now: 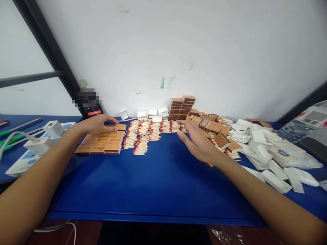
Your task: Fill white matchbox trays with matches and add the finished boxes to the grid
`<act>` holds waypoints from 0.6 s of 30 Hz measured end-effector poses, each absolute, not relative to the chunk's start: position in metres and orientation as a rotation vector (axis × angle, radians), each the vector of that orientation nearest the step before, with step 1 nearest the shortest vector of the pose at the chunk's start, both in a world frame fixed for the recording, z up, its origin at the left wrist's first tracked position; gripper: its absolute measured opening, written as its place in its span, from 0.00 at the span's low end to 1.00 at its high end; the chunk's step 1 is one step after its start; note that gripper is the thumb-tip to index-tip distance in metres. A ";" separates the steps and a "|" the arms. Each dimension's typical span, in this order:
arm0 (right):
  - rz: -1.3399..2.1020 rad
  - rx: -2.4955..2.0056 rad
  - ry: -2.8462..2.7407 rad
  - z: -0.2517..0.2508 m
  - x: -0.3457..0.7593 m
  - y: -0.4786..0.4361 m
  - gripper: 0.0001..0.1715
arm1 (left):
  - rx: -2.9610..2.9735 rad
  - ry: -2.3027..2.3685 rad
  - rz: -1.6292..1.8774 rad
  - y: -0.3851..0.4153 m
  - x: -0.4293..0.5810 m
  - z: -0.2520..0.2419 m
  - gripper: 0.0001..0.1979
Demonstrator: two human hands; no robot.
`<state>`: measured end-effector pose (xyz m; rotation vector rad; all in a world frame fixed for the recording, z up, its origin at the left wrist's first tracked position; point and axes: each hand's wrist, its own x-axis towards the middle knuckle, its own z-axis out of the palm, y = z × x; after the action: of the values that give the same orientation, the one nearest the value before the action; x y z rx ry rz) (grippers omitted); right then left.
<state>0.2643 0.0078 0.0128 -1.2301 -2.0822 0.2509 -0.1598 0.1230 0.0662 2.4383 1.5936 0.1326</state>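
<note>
Head view: left hand (pixel 95 124) curls over matchboxes (pixel 111 143) packed flush, likely for stability, its grip unclear; right hand (pixel 196 140), fingers loosely open, is near bundled matches (pixel 165 127).

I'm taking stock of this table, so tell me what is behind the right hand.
Past the right hand, orange matchboxes show in a heap, with red-tipped matches to its left. Whatever lies directly behind the hand is covered.

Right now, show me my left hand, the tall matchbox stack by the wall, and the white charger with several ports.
Left hand (pixel 98 124): head view, back of the hand.
Tall matchbox stack (pixel 182 109): head view, dark box sides, mid-height.
White charger (pixel 54 130): head view, its casing.
</note>
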 end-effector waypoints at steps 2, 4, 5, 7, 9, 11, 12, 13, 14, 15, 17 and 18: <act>0.244 -1.226 -2.088 0.014 0.265 0.007 0.31 | 2.449 1.588 0.122 0.125 -0.162 0.067 0.31; 0.232 -1.219 -2.094 0.015 0.265 0.007 0.30 | 2.456 1.608 0.139 0.126 -0.165 0.067 0.31; 0.224 -1.218 -2.097 0.016 0.265 0.007 0.30 | 2.455 1.632 0.147 0.126 -0.165 0.067 0.32; 0.213 -1.220 -2.102 0.016 0.265 0.007 0.31 | 2.451 1.721 0.168 0.126 -0.165 0.066 0.33; 0.208 -1.223 -2.106 0.016 0.264 0.007 0.31 | 2.453 1.821 0.201 0.125 -0.161 0.064 0.34; 0.213 -1.223 -2.114 0.016 0.264 0.007 0.30 | 2.456 1.878 0.247 0.122 -0.154 0.061 0.34; 0.215 -1.220 -2.118 0.016 0.264 0.007 0.30 | 2.458 1.869 0.262 0.121 -0.150 0.060 0.33; 0.217 -1.217 -2.121 0.016 0.264 0.006 0.30 | 2.474 1.847 0.286 0.119 -0.145 0.058 0.33; 0.218 -1.214 -2.124 0.016 0.264 0.006 0.29 | 2.502 1.815 0.313 0.117 -0.141 0.057 0.32; 0.219 -1.214 -2.125 0.016 0.264 0.006 0.29 | 2.538 1.770 0.344 0.116 -0.137 0.056 0.31; 0.225 -1.217 -2.125 0.016 0.264 0.006 0.28 | 2.587 1.682 0.404 0.113 -0.131 0.054 0.28; 0.231 -1.220 -2.126 0.016 0.263 0.006 0.28 | 2.597 1.648 0.418 0.113 -0.129 0.052 0.26</act>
<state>0.2635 0.0060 0.0158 -1.2199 -2.1264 0.2310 -0.1288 0.1128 0.0524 2.5974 1.6480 0.4181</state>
